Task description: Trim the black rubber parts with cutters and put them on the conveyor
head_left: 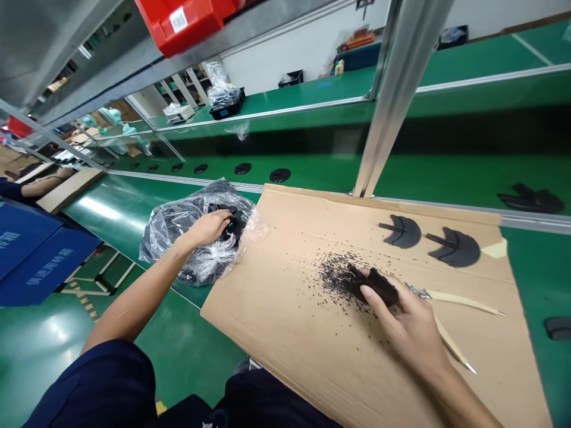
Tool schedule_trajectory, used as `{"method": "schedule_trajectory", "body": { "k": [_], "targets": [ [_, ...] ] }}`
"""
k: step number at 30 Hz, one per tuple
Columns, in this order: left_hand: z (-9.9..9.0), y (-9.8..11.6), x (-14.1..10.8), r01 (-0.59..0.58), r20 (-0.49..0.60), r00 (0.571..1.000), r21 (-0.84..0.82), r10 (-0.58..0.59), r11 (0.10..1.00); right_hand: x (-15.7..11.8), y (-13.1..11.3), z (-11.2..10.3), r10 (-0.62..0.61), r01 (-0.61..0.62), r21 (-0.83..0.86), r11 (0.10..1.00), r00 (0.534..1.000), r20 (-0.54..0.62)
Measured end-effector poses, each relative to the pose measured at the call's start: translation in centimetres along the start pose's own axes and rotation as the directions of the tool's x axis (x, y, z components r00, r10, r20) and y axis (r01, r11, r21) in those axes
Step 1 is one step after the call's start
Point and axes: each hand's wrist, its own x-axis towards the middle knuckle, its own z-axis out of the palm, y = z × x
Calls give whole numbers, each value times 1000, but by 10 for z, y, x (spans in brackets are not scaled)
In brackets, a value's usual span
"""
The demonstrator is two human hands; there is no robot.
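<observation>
In the head view, my right hand point(413, 324) grips a black rounded part point(379, 287) with a narrow stem, thumb on the near side. It is held just above the cardboard sheet point(276, 321), beside a scatter of small black bits point(332, 273). My left hand point(209, 228) reaches into the mouth of a clear plastic bag point(167, 229) with dark pieces in it. Its fingers are curled at a black piece point(238, 223), their tips partly hidden. Near my right hand lie cutters point(466, 301) with cream handles, jaws partly behind the hand.
Two fan-shaped black parts point(402, 232) lie on the cardboard's far right. Behind a metal rail, a row of similar parts point(243, 169) rests on the green belt. A metal post point(392, 101) rises at the cardboard's back edge. A red bin point(191, 24) hangs overhead; blue boxes point(35, 255) stand left.
</observation>
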Motion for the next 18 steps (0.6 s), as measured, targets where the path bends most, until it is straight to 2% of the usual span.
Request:
{"method": "schedule_trajectory", "body": {
  "k": [4,7,9,11,12,13,15,18],
  "targets": [
    [-1,15,-11,-56,-210,978,-299,-8,953,-1,0,1,56,-56,58,997,998,1],
    [15,44,-15,-98,-273,960,-527,-59,844,1,-5,2,163,-160,143,977,987,-10],
    [29,74,-17,-124,-258,961,-719,-97,683,6,-10,2,235,-226,195,955,972,-25],
    [42,109,-19,-93,-129,985,-957,-114,273,13,-17,4,288,-274,243,931,957,-25],
    [47,127,-20,-51,-61,996,-990,-72,131,17,-20,6,305,-292,264,919,952,-10],
    [53,143,-23,-16,-17,1000,-999,-20,38,20,-23,8,314,-305,285,909,949,14],
    [63,171,-30,31,30,996,-999,80,-24,24,-27,12,320,-330,327,886,944,84],
    [80,193,-49,37,34,990,-999,138,-20,20,-29,20,343,-358,425,831,932,113]
  ]
}}
